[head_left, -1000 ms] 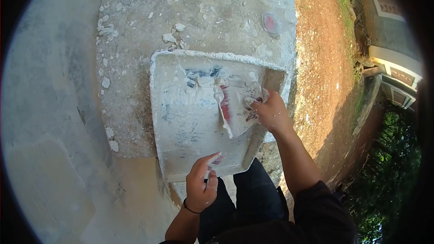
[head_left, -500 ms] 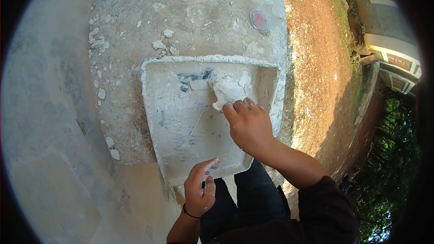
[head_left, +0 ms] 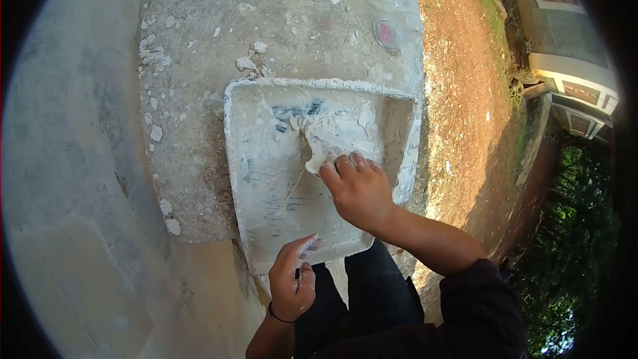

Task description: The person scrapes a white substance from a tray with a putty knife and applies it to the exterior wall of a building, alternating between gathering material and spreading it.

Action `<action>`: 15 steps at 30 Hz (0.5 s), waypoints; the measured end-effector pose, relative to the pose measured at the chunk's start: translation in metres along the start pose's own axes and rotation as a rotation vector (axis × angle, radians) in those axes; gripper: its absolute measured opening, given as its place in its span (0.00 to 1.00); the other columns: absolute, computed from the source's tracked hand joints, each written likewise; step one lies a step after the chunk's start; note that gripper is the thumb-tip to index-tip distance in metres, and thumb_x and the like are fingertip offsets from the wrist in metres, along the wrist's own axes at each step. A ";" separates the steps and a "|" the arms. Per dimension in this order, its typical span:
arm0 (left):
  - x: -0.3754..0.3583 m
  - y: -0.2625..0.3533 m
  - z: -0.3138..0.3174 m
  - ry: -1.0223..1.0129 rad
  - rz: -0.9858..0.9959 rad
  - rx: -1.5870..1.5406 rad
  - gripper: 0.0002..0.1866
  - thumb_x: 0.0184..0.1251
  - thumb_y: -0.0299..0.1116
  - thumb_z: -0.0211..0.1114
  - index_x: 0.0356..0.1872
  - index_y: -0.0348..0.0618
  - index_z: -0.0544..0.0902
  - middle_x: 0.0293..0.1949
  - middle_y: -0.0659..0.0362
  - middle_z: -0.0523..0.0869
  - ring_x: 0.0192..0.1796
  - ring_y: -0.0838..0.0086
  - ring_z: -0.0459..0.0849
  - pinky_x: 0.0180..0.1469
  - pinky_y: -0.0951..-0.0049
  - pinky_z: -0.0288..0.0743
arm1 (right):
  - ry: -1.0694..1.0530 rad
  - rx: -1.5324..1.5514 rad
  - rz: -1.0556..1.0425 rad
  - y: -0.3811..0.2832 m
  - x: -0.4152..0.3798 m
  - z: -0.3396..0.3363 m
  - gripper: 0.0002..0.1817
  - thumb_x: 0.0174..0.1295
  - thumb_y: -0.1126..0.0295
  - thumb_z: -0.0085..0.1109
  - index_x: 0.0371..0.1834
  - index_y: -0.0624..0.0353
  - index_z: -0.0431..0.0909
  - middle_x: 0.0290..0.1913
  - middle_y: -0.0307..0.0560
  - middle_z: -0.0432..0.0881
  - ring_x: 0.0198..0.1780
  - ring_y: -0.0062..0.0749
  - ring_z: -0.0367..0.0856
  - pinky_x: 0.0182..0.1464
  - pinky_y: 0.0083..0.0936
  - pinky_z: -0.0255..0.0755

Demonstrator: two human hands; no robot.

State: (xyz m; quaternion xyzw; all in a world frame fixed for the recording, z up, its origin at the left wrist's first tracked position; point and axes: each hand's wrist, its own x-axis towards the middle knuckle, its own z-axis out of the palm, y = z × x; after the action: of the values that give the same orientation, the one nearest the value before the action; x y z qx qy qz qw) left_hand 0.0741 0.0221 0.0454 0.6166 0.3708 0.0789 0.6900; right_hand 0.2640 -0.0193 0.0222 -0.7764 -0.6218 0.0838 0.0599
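A white-crusted tray holds smeared off-white paste, with dark streaks showing on its bottom. Inside the tray, my right hand is closed on a paste-coated scraper, whose exact shape is hard to make out under the paste. At the tray's near left corner is my left hand, its fingers apart and dotted with white, holding nothing. A dark band circles the left wrist.
The tray rests on a rough grey slab spotted with dried bits. A round clear lid-like piece lies near its right edge. Reddish ground, a building and trees are at the right.
My right hand and the scraper have shifted slightly left in the tray, through the paste. The tray and slab appear a little further right in view. My left hand looks nearly unchanged.
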 end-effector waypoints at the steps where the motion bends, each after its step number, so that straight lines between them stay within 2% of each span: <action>1: 0.000 0.000 0.000 0.000 0.004 0.000 0.28 0.42 0.19 0.46 0.51 0.33 0.76 0.43 0.48 0.80 0.44 0.64 0.81 0.43 0.74 0.74 | -0.002 -0.012 -0.043 -0.001 -0.001 0.010 0.11 0.46 0.71 0.54 0.34 0.61 0.73 0.28 0.46 0.75 0.31 0.37 0.78 0.31 0.29 0.75; 3: -0.001 0.000 -0.001 0.001 0.023 0.019 0.25 0.45 0.18 0.46 0.50 0.31 0.75 0.42 0.49 0.82 0.44 0.67 0.81 0.48 0.73 0.70 | 0.045 -0.048 -0.106 -0.005 -0.010 0.014 0.11 0.46 0.70 0.54 0.34 0.61 0.74 0.28 0.46 0.75 0.31 0.35 0.78 0.31 0.29 0.75; 5: -0.002 0.000 -0.001 0.001 0.012 0.011 0.25 0.45 0.18 0.46 0.50 0.31 0.75 0.42 0.49 0.82 0.44 0.67 0.81 0.48 0.73 0.70 | -0.064 0.016 -0.195 -0.003 -0.023 0.009 0.11 0.46 0.70 0.54 0.34 0.60 0.74 0.30 0.48 0.76 0.33 0.36 0.80 0.31 0.29 0.75; 7: -0.003 -0.002 -0.001 0.003 0.005 0.003 0.25 0.45 0.18 0.46 0.50 0.31 0.75 0.42 0.49 0.82 0.44 0.67 0.81 0.48 0.73 0.70 | -0.096 0.020 -0.173 0.002 -0.025 -0.010 0.12 0.46 0.69 0.54 0.34 0.60 0.74 0.32 0.50 0.77 0.34 0.37 0.81 0.30 0.30 0.76; 9: -0.004 -0.004 -0.002 0.005 0.028 0.027 0.27 0.42 0.18 0.46 0.49 0.33 0.76 0.42 0.46 0.80 0.43 0.61 0.82 0.45 0.72 0.74 | -0.063 -0.040 -0.084 0.007 -0.024 -0.025 0.12 0.46 0.69 0.54 0.35 0.59 0.74 0.33 0.51 0.78 0.33 0.38 0.81 0.30 0.30 0.76; 11: -0.003 -0.003 0.000 0.006 0.023 0.027 0.27 0.42 0.18 0.46 0.49 0.33 0.76 0.42 0.46 0.80 0.43 0.61 0.82 0.46 0.72 0.74 | -0.030 -0.053 -0.076 0.011 -0.017 -0.025 0.13 0.47 0.69 0.54 0.37 0.60 0.74 0.34 0.51 0.78 0.35 0.37 0.80 0.31 0.29 0.76; 13: -0.002 -0.001 0.002 0.004 0.024 0.028 0.27 0.42 0.17 0.46 0.49 0.32 0.76 0.42 0.46 0.80 0.43 0.60 0.82 0.47 0.71 0.74 | 0.095 -0.049 -0.149 0.014 -0.003 -0.016 0.13 0.48 0.69 0.53 0.38 0.60 0.74 0.35 0.51 0.77 0.37 0.37 0.80 0.32 0.28 0.76; 15: -0.001 0.001 0.003 0.013 0.070 0.043 0.26 0.43 0.17 0.46 0.49 0.32 0.76 0.41 0.46 0.81 0.43 0.60 0.82 0.48 0.70 0.73 | 0.072 -0.021 -0.156 0.015 -0.002 0.001 0.13 0.48 0.69 0.53 0.38 0.60 0.74 0.35 0.49 0.77 0.38 0.36 0.80 0.33 0.27 0.75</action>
State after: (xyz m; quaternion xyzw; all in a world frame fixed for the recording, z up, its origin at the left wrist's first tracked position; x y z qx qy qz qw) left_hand 0.0755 0.0190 0.0462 0.6433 0.3550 0.0989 0.6711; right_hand 0.2780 -0.0247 0.0178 -0.7286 -0.6787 0.0444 0.0808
